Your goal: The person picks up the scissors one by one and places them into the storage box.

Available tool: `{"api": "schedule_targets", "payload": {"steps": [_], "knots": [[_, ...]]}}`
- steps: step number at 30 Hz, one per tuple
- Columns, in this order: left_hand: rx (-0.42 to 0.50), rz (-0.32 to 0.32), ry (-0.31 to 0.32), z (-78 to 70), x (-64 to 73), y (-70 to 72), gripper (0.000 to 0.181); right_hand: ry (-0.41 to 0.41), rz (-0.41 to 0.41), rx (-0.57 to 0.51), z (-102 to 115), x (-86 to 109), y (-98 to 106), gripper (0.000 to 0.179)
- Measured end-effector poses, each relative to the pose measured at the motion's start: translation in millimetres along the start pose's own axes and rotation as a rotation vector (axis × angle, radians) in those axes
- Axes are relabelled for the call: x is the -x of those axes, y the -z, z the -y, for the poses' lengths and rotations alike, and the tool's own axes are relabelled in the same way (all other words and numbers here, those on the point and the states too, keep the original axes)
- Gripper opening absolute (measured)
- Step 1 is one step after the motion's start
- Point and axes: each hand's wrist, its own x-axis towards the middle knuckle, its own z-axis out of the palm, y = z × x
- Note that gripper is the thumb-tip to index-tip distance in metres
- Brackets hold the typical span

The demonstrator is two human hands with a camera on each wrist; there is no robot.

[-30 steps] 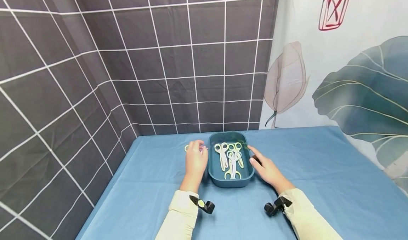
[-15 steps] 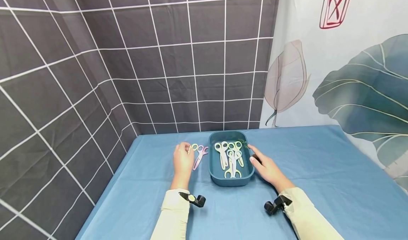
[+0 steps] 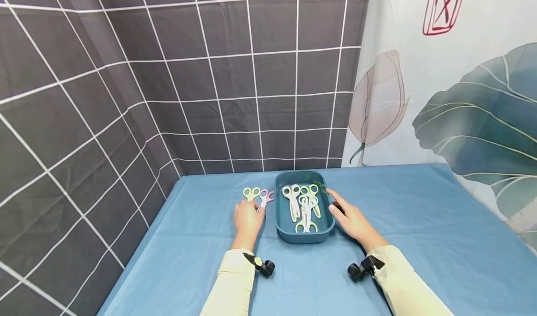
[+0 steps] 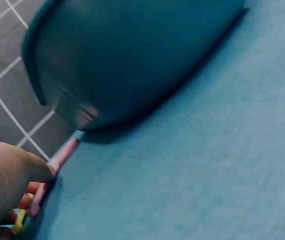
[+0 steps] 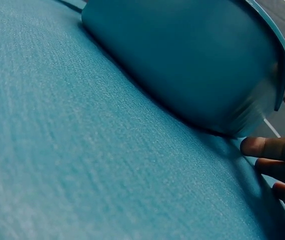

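Observation:
In the head view my left hand (image 3: 248, 220) lies over the blade ends of yellow-handled scissors (image 3: 251, 193), beside pink-handled scissors (image 3: 266, 196). Both pairs lie on the table left of the teal bin (image 3: 303, 238). In the left wrist view, thumb and fingers are close to the pink scissors (image 4: 60, 157), with a bit of yellow handle (image 4: 19, 221) below. Whether they pinch either pair is hidden. My right hand (image 3: 354, 222) rests against the bin's right side, fingers extended. Inside the bin lie several scissors (image 3: 307, 209) with pale and yellow-green handles.
A blue cloth (image 3: 419, 223) covers the table. Behind it hangs a dark gridded curtain (image 3: 218, 83), with a white printed cloth (image 3: 390, 17) at the right. Black wrist cameras (image 3: 365, 268) sit on both sleeves.
My left hand first drew left from the pink scissors, then shifted slightly right and nearer, uncovering the yellow handles and covering the pink blades. My right hand and the bin stay in place.

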Motion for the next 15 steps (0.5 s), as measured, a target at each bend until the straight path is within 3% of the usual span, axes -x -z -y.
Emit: {"api": "schedule_targets", "payload": {"steps": [6,15], "knots": [[-0.056,0.014,0.004,-3.6,1.6,-5.2,0.017,0.002,-0.008,0.004,-0.8,-0.6,1.0,0.053],[0.014,0.001,0.05,-5.2,1.1,-4.8,0.01,0.011,-0.005,0.016,-2.3,-1.2,0.1,0.053]]}}
